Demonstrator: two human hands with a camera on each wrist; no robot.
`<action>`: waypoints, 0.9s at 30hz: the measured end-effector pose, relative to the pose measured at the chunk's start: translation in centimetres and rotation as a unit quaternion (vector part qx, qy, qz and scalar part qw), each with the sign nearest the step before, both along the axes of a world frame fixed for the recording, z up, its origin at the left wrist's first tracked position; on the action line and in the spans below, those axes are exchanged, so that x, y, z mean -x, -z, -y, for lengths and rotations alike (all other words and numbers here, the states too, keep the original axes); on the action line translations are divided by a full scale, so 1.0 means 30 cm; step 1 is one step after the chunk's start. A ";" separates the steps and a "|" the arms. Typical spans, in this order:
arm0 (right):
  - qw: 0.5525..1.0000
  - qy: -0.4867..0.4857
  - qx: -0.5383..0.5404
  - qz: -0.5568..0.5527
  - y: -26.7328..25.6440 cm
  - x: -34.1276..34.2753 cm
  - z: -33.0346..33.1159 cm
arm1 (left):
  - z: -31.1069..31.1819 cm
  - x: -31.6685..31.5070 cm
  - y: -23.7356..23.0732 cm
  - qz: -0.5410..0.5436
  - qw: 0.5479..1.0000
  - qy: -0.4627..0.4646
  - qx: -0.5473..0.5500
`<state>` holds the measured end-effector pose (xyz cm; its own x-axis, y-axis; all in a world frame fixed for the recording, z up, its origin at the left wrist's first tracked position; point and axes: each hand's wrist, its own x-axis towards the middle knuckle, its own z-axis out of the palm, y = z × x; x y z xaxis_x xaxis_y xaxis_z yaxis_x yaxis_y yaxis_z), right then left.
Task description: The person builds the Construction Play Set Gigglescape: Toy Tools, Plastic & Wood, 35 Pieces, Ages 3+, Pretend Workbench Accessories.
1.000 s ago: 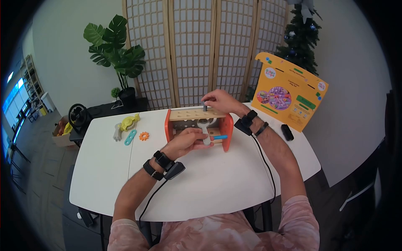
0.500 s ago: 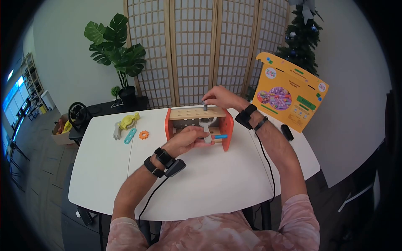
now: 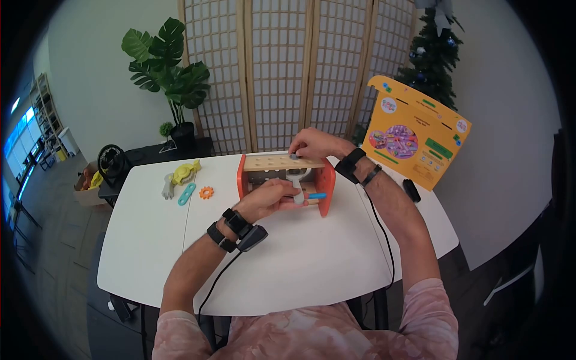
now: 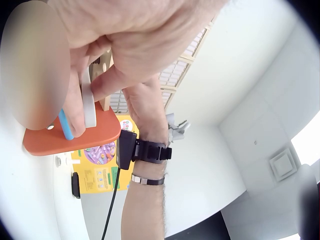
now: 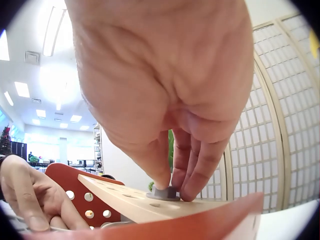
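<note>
A toy workbench with a perforated wooden top (image 3: 264, 162) and red side panels (image 3: 327, 187) stands on the table. My left hand (image 3: 270, 199) grips a light grey wrench (image 3: 298, 191), its ring end up under the top board; a blue piece (image 3: 317, 195) sticks out beside the fingers. At the top board, my right hand (image 3: 317, 144) pinches the head of a grey bolt (image 5: 164, 193), which sits low against the wood in the right wrist view. The bolt's shank is hidden there.
Left on the white table (image 3: 240, 270) lie a yellow piece (image 3: 186, 172), a grey piece (image 3: 168, 187), a teal strip (image 3: 186, 194) and an orange gear (image 3: 206, 192). A yellow box (image 3: 414, 132) and a black object (image 3: 411, 190) are at the right.
My right hand has lowered and the grey bolt has gone down into the top board. The left hand, with the wrench, has barely moved.
</note>
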<state>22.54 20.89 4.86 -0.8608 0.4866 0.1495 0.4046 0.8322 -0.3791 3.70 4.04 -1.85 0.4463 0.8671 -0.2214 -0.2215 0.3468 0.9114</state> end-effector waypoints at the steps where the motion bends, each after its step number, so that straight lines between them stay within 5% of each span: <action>1: 1.000 0.003 0.001 0.004 -0.003 0.000 0.002 | -0.001 0.001 0.002 -0.002 1.000 -0.002 0.001; 27: 1.000 -0.009 -0.012 0.023 0.017 -0.007 -0.031 | -0.006 0.002 -0.034 0.006 0.999 -0.020 0.046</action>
<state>22.73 21.82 4.35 -0.8755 0.4680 0.1206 0.4066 0.8482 -0.3395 3.64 4.24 -0.83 0.4148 0.8604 -0.2962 -0.2475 0.4199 0.8732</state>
